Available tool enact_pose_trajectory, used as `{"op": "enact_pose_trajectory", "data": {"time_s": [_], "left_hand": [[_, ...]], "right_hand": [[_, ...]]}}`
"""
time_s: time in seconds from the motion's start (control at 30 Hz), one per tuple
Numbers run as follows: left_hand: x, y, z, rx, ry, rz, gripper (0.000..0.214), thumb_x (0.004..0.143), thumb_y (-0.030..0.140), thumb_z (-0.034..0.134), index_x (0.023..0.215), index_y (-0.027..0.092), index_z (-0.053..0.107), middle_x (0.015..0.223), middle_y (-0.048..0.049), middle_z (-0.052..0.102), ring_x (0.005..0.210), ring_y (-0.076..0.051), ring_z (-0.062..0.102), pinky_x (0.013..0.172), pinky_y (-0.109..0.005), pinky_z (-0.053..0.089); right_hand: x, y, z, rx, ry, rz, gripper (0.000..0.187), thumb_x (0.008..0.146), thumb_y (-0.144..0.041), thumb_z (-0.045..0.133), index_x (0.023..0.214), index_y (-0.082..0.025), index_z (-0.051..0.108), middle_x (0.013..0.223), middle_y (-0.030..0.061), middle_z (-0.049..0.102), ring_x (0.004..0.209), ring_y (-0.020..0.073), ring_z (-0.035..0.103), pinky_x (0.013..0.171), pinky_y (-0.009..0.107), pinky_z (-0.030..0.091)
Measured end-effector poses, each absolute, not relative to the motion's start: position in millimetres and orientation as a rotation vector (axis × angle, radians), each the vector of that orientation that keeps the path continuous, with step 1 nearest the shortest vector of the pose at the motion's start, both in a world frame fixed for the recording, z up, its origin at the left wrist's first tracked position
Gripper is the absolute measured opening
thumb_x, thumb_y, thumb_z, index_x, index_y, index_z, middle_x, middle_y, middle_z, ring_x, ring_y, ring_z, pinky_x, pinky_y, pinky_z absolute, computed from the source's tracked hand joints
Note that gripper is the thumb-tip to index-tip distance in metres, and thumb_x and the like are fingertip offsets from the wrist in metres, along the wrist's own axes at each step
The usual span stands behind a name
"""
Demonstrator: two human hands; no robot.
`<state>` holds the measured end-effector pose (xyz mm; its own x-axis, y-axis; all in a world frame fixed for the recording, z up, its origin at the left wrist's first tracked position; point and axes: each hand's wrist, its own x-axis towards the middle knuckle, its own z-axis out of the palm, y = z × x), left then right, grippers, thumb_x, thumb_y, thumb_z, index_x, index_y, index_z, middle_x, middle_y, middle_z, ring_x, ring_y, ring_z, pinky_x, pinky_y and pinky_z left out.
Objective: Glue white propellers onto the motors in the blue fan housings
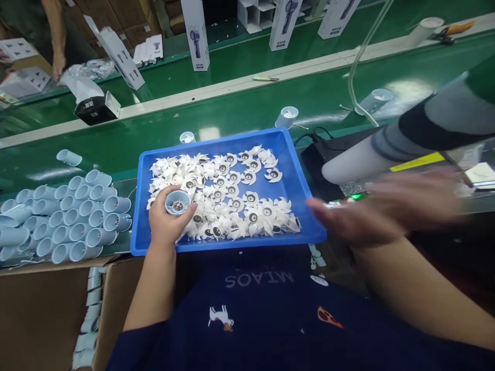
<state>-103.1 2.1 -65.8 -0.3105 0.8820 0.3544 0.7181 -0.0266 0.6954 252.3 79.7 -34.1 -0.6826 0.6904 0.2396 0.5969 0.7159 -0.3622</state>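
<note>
My left hand (168, 219) grips a short pale blue plastic cylinder (178, 202) over the near left corner of the tray, its open end up and a small motor-like part visible inside. A blue plastic tray (228, 247) holds many white fan impellers (228, 190) with grey metal centres. My right hand (371, 208) is blurred by motion just beyond the tray's right corner. Whether it holds anything is hidden by the blur. A white and dark cylindrical tool (367, 154) hangs just above it.
Many pale blue cylinders (65, 216) lie heaped left of the tray, with more in an open cardboard box (42, 314) below. A green conveyor belt (270, 98) runs behind, carrying upright product boxes (195, 36). A co-worker's hand (59, 64) is at top left.
</note>
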Motion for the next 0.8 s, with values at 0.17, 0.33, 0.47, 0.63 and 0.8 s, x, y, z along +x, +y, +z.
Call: {"op": "enact_pose_trajectory", "data": {"time_s": [0.17,0.33,0.47,0.63,0.8], "left_hand": [[-101.5,1.6,-63.2,1.705,2.089,1.206,0.047,0.07,0.049,0.079,0.107,0.022,0.066,0.098,-0.0029,0.073,0.088,-0.023,0.07,0.083,-0.036,0.054],[-100.5,0.6,-62.3,1.684,2.101,1.21,0.044,0.07,0.045,0.078,0.105,0.022,0.066,0.097,-0.0024,0.072,0.087,-0.022,0.069,0.082,-0.035,0.054],[-99.1,2.0,-62.3,1.626,2.114,1.291,0.046,0.07,0.045,0.078,0.107,0.022,0.064,0.1,-0.0028,0.07,0.088,-0.021,0.067,0.082,-0.035,0.053],[-94.3,-2.1,-58.1,1.592,2.064,1.39,0.054,0.07,0.042,0.079,0.115,0.021,0.058,0.108,-0.0052,0.066,0.094,-0.022,0.065,0.087,-0.036,0.052],[-78.5,-23.4,-45.2,1.659,1.642,1.297,0.06,0.084,0.037,0.063,0.138,0.022,0.043,0.122,-0.0106,0.062,0.105,-0.024,0.065,0.09,-0.037,0.053]], "right_hand": [[219.0,86.6,-47.7,-1.171,-3.117,-0.093,0.028,0.089,-0.001,0.05,0.073,-0.017,0.067,0.084,0.0067,0.068,0.094,0.0244,0.057,0.098,0.044,0.03],[208.6,102.8,-59.7,-1.198,-3.224,-0.005,0.016,0.083,-0.006,0.059,0.077,-0.015,0.07,0.075,0.0086,0.067,0.084,0.0232,0.055,0.087,0.039,0.026],[199.3,104.0,-60.3,-1.277,-3.131,0.059,0.019,0.086,-0.009,0.053,0.083,-0.011,0.072,0.083,0.0136,0.068,0.089,0.0258,0.056,0.087,0.04,0.026],[193.3,109.3,-53.6,-1.362,-2.821,0.331,0.024,0.085,-0.012,0.046,0.08,-0.008,0.07,0.086,0.0197,0.066,0.098,0.0332,0.055,0.098,0.05,0.026],[199.0,93.0,-24.5,-1.184,-2.386,0.947,0.04,0.094,-0.041,0.044,0.117,-0.015,0.064,0.11,0.0136,0.066,0.103,0.027,0.06,0.096,0.045,0.043]]}}
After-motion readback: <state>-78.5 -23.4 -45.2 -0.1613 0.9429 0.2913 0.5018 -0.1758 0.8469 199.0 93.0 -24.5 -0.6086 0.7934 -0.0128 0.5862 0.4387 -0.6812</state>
